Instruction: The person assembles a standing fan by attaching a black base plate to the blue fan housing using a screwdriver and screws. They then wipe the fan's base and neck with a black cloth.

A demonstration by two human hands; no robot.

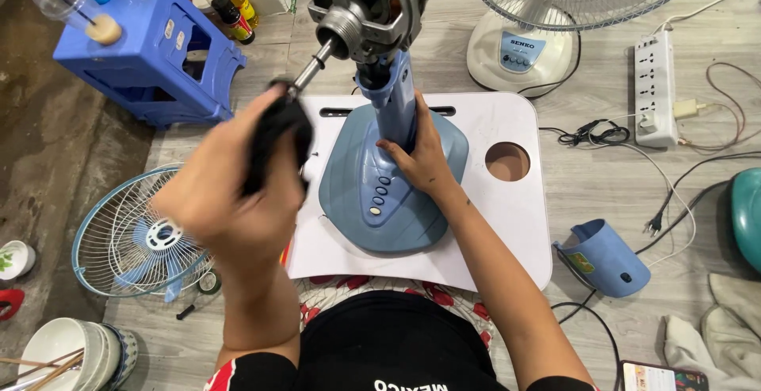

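A blue fan stand (388,185) is seen upright on a white board (515,224) on the floor. Its neck is gripped by the right hand (420,157). The left hand (230,189) is closed on a black cloth (273,141) at the bare motor shaft (313,66) — the top-heavy motor could be tipped if the neck grip loosens.

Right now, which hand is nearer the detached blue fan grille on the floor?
Left. The left hand, gripping a black cloth at the motor shaft, is just right of the blue fan grille. The right hand holds the fan's blue neck, farther away.
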